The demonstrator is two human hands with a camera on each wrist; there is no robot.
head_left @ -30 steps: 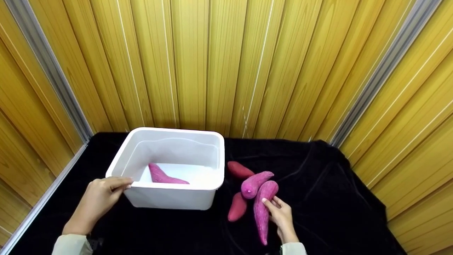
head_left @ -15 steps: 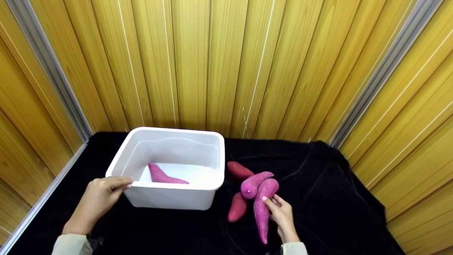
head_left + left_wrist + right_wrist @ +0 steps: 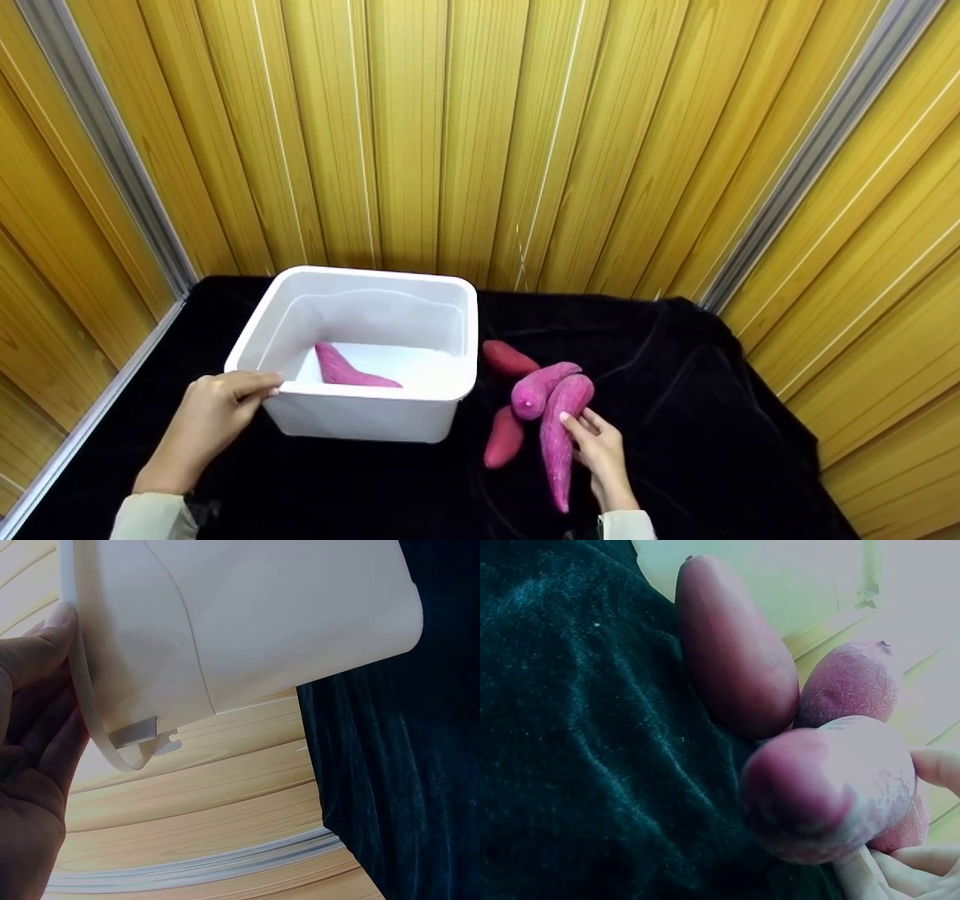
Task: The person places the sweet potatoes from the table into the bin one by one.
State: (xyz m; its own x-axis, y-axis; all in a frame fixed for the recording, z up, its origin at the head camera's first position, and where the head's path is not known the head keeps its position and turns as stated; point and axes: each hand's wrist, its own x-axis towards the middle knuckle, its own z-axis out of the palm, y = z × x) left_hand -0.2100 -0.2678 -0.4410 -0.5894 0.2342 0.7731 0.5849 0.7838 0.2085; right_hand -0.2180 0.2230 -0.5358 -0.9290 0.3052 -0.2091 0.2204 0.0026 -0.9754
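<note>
My right hand (image 3: 600, 450) grips a long purple sweet potato (image 3: 556, 446) between thumb and fingers; its thin end points toward me. Its upper end overlaps a second purple sweet potato (image 3: 534, 394). Two smaller, redder sweet potatoes, a rear one (image 3: 510, 359) and a front one (image 3: 504, 438), lie beside them on the left. At left, my left hand (image 3: 214, 416) pinches the front-left rim of a white plastic tub (image 3: 360, 414); the left wrist view shows the thumb (image 3: 56, 634) on this rim. Inside the tub lies another purple sweet potato (image 3: 349, 370), partly hidden by the front wall.
Black velvety cloth (image 3: 697, 420) covers the tabletop, with folds at the right. Yellow wood-patterned panels (image 3: 480, 142) stand behind and on both sides, joined by grey metal strips (image 3: 810, 165) at the corners.
My right hand has raised the long sweet potato very slightly, its thick end a little farther from me. The left hand keeps its hold on the tub rim.
</note>
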